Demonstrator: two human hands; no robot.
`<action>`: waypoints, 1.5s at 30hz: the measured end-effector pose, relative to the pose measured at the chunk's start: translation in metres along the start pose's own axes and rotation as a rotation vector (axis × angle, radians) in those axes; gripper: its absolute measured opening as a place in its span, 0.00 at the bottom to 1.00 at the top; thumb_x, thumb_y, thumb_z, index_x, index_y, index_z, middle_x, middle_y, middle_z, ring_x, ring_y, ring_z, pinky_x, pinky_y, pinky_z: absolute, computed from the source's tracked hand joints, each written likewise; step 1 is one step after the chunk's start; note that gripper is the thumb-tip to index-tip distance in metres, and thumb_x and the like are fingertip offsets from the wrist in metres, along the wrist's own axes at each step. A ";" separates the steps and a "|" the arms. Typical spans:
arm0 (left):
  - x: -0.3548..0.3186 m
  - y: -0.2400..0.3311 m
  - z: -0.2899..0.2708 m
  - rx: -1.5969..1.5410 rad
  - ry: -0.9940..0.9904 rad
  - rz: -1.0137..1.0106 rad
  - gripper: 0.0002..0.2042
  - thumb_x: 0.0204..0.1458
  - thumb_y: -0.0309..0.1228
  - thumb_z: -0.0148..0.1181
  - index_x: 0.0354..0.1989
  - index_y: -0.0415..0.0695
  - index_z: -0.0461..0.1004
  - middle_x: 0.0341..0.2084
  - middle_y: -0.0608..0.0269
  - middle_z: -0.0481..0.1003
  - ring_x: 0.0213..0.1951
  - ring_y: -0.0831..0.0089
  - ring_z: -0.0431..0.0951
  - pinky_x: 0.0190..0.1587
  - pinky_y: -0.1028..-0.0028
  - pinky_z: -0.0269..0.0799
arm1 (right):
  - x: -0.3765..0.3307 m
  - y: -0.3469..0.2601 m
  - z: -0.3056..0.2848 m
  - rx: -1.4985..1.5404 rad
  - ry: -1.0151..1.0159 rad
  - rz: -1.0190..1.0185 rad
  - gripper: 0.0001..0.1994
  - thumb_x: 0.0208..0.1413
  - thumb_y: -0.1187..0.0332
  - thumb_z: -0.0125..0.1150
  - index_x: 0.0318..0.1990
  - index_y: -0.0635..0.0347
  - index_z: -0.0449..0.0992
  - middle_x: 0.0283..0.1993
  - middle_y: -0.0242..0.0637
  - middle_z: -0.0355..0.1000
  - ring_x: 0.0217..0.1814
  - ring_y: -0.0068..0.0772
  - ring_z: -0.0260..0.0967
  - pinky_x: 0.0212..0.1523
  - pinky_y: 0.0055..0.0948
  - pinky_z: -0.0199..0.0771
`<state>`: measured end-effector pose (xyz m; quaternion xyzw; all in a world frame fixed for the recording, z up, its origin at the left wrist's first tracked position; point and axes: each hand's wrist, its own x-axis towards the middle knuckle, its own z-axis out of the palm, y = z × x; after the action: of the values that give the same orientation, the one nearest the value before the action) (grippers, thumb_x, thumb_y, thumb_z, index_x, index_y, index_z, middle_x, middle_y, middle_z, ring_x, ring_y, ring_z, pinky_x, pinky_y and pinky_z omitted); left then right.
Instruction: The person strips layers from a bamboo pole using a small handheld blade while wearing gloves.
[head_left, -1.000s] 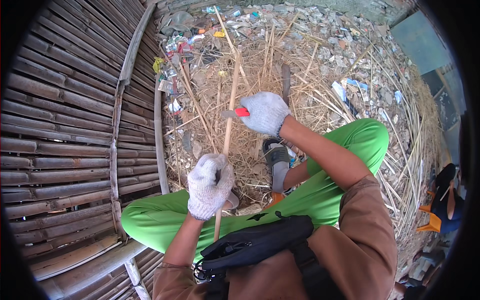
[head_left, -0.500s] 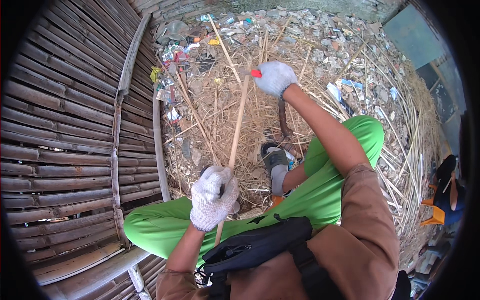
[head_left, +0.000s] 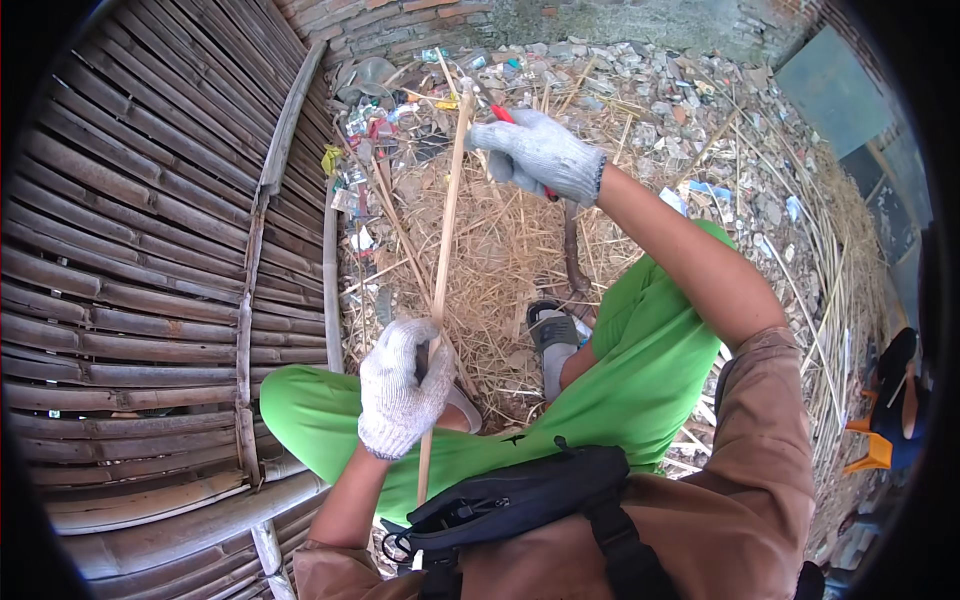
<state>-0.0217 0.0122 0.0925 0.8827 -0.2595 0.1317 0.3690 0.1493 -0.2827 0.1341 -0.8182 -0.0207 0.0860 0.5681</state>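
A long, pale bamboo strip [head_left: 449, 225] stands tilted in front of me, its lower end by my lap. My left hand [head_left: 402, 390], in a whitish knit glove, is closed around the lower part of the strip. Up near the strip's far end, my right hand [head_left: 540, 155], gloved in grey-white, grips a red-handled tool [head_left: 503, 114]. A narrow metal part of that tool lies close beside the strip's tip; whether it touches is unclear. The glove covers most of the handle, so the tool's exact kind cannot be made out.
A bamboo slat wall or platform [head_left: 150, 290] rises at my left. Dry shavings [head_left: 490, 250] and rubble with litter [head_left: 650, 100] cover the ground. Long thin strips [head_left: 825, 270] lie at the right, near an orange stool [head_left: 870, 448]. A brick wall [head_left: 400, 22] stands ahead.
My right hand has moved farther away and slightly left with the tool, toward the strip's far end. The left hand and strip have shifted a little left. The view has shifted slightly.
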 end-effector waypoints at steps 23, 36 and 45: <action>0.071 0.042 -0.006 -0.876 0.067 -0.577 0.14 0.72 0.33 0.58 0.57 0.37 0.73 0.24 0.61 0.77 0.18 0.77 0.74 0.20 0.77 0.69 | -0.044 -0.050 0.046 0.307 -0.324 -0.248 0.22 0.71 0.48 0.65 0.48 0.61 0.83 0.30 0.28 0.78 0.22 0.13 0.68 0.22 0.19 0.67; 0.081 0.017 0.011 -1.054 -0.012 -0.648 0.17 0.69 0.29 0.57 0.62 0.33 0.72 0.28 0.56 0.79 0.20 0.74 0.77 0.21 0.76 0.74 | -0.029 -0.034 0.038 0.277 -0.276 -0.155 0.20 0.72 0.48 0.62 0.47 0.59 0.85 0.26 0.25 0.75 0.21 0.12 0.66 0.22 0.19 0.64; 0.050 0.000 0.020 -1.073 -0.232 -0.660 0.17 0.74 0.30 0.52 0.66 0.34 0.69 0.36 0.57 0.79 0.27 0.78 0.77 0.30 0.76 0.76 | -0.010 -0.009 0.023 0.204 -0.006 -0.053 0.21 0.72 0.49 0.59 0.42 0.61 0.83 0.25 0.28 0.73 0.22 0.18 0.69 0.24 0.23 0.68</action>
<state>0.0205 -0.0196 0.0998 0.6174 -0.0422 -0.2335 0.7500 0.1363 -0.2594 0.1353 -0.7550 -0.0352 0.0749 0.6505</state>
